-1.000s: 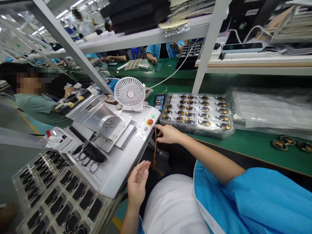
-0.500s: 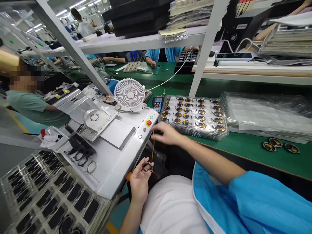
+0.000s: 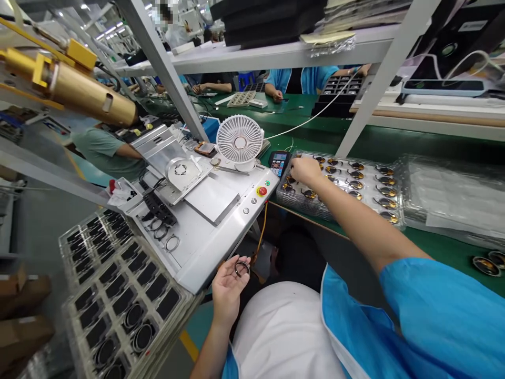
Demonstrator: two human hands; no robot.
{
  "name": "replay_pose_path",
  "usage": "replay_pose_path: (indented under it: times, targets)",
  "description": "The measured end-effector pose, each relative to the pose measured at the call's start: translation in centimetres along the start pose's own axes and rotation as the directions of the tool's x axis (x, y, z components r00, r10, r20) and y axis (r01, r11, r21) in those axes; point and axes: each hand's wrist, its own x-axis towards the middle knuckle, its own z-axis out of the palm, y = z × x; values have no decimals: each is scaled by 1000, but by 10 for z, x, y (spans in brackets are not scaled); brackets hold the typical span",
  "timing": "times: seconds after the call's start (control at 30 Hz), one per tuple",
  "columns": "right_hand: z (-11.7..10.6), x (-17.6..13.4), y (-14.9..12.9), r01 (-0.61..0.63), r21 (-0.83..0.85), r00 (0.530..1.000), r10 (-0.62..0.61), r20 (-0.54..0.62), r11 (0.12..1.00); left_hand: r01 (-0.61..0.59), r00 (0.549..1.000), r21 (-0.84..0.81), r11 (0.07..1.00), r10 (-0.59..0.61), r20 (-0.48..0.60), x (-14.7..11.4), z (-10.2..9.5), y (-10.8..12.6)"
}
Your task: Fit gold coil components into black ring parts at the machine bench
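Observation:
My left hand point(image 3: 230, 287), palm up in front of my body, grips a thin dark metal ring point(image 3: 242, 269) between thumb and fingers. My right hand point(image 3: 306, 171) reaches over the left part of a clear plastic tray point(image 3: 344, 197), fingers curled down among the parts. What its fingertips touch is hidden. In the tray lie rows of round dark parts point(image 3: 354, 184) with amber faces and short curved tails. A keypad device point(image 3: 278, 163) stands just left of that hand.
A white machine point(image 3: 205, 247) with a red stop button point(image 3: 262, 191) stands left, loose rings point(image 3: 172, 242) on it. A brass-coloured cylinder point(image 3: 92, 95) hangs upper left. Trays of black parts point(image 3: 114, 295) are stacked lower left. A fan point(image 3: 240, 141) stands behind; co-workers sit beyond.
My right hand has moved from beside the machine's front edge forward and right onto the tray. My left hand still holds the ring. The view has turned left.

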Motion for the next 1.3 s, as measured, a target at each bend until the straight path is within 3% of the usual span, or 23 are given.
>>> replay_pose_path:
  times: [0.1, 0.17, 0.27, 0.3, 0.37, 0.47, 0.57, 0.7, 0.77, 0.87, 0.97, 1.03, 1.1, 1.2, 1.23, 1.3]
  targets:
    - [9, -34, -17, -93, 10, 995, 92, 37, 996, 34, 999, -12, 999, -34, 13, 2, 0, 3]
    - [22, -67, -42, -119, 161, 987, 98, 130, 980, 43, 996, -20, 999, -41, 79, 5, 6, 7]
    - [42, -118, -86, -183, 500, 962, 50, 269, 847, 63, 973, -21, 998, -57, 222, 13, 17, 16]
    - [47, -132, -99, -187, 555, 958, 25, 286, 810, 78, 962, -21, 997, -70, 265, 16, 20, 20]
    - [53, -152, -120, -121, 560, 964, -38, 263, 819, 124, 933, -7, 992, -114, 342, 20, 23, 26]
    - [56, -165, -134, 68, 490, 963, -185, 194, 869, 198, 887, 40, 979, -196, 419, 22, 17, 32]
    - [57, -163, -136, 206, 460, 916, -336, 219, 863, 251, 862, 64, 966, -253, 439, 20, 7, 34]
    - [61, -142, -136, 284, 469, 847, -448, 285, 836, 235, 905, 16, 972, -225, 361, 18, -1, 35]
    - [67, -119, -137, 239, 461, 876, -395, 278, 855, 183, 943, -17, 983, -170, 286, 18, -2, 36]
    - [82, -73, -141, -67, 481, 942, -103, 318, 874, 104, 974, -33, 994, -95, 203, 18, -4, 38]
    - [97, -27, -145, -415, 474, 889, 235, 393, 777, 38, 982, 1, 999, -38, 183, 15, -8, 40]
    - [103, -8, -145, -547, 420, 827, 390, 405, 724, 1, 982, 40, 999, -9, 191, 10, -10, 40]
    - [104, -4, -144, -591, 369, 802, 469, 371, 718, -44, 980, 97, 994, 25, 198, 4, -13, 39]
    - [103, -30, -142, -500, 372, 866, 444, 231, 782, -203, 969, 237, 950, 160, 189, -5, -14, 31]
    - [103, -47, -142, -463, 400, 886, 407, 220, 791, -271, 957, 298, 915, 221, 190, -7, -14, 27]
    - [105, -85, -146, -431, 511, 899, 304, 315, 744, -391, 920, 427, 815, 326, 220, -9, -13, 18]
